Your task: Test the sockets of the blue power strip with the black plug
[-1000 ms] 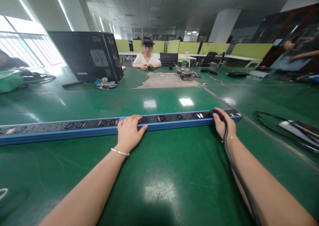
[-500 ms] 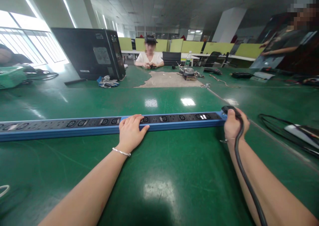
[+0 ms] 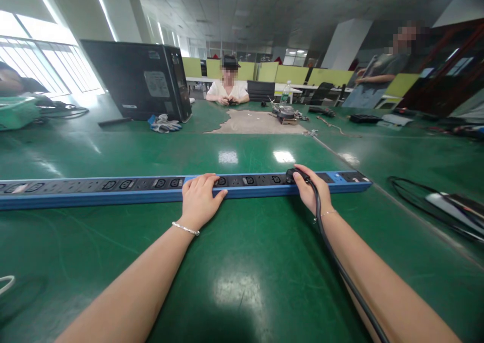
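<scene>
A long blue power strip (image 3: 151, 198) with black sockets lies across the green table. My left hand (image 3: 200, 197) rests over the strip near its middle, fingers on its top and the thumb apart, with a silver bracelet at the wrist. Right of it, my right hand (image 3: 313, 188) is closed on a black plug (image 3: 293, 175) held at the strip's top face. Whether the plug sits in a socket is hidden. From the plug a thick black cable (image 3: 336, 262) runs down over my right forearm.
Beyond the strip stand a black computer case (image 3: 132, 81), gloves (image 3: 165, 123) and a bottle (image 3: 285, 93). One person (image 3: 227, 88) sits opposite; another (image 3: 381, 73) stands at the right. Black cables (image 3: 408, 202) lie at the right, a green basket (image 3: 17, 114) at the left.
My right hand has moved left along the strip with the plug, uncovering the strip's right end. My left hand has stayed on the strip. The standing person has shifted left.
</scene>
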Tool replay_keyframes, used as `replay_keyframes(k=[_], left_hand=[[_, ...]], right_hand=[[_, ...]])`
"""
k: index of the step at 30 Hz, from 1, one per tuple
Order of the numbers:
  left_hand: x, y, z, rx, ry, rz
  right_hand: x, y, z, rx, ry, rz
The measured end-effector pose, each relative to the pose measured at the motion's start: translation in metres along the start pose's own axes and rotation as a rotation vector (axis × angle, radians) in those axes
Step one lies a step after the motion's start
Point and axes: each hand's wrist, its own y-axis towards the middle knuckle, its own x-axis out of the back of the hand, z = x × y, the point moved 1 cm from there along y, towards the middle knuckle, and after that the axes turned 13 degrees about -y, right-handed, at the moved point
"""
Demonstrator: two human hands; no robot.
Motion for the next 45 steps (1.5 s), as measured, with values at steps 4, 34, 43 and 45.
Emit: replay_keyframes(k=[4, 34, 43, 45], left_hand=[[-0.0003, 0.0003, 0.0003, -0.001, -0.003, -0.002], [0.0004, 0.0007, -0.0005, 0.007, -0.021, 0.003], [0.0005, 0.0008, -0.0013, 0.022, -0.038, 0.011], [0.0005, 0.0008, -0.0012, 0.022, -0.033, 0.010]], right_hand=[[0.0004, -0.0009, -0.0007, -0.003, -0.056, -0.022], [0.0025, -0.0053, 0.0049, -0.015, -0.183, -0.002], [0.0014, -0.0070, 0.0089, 0.122, -0.344, -0.017], [-0.0001, -0.0088, 0.0088, 0.151, -0.399, -0.032]])
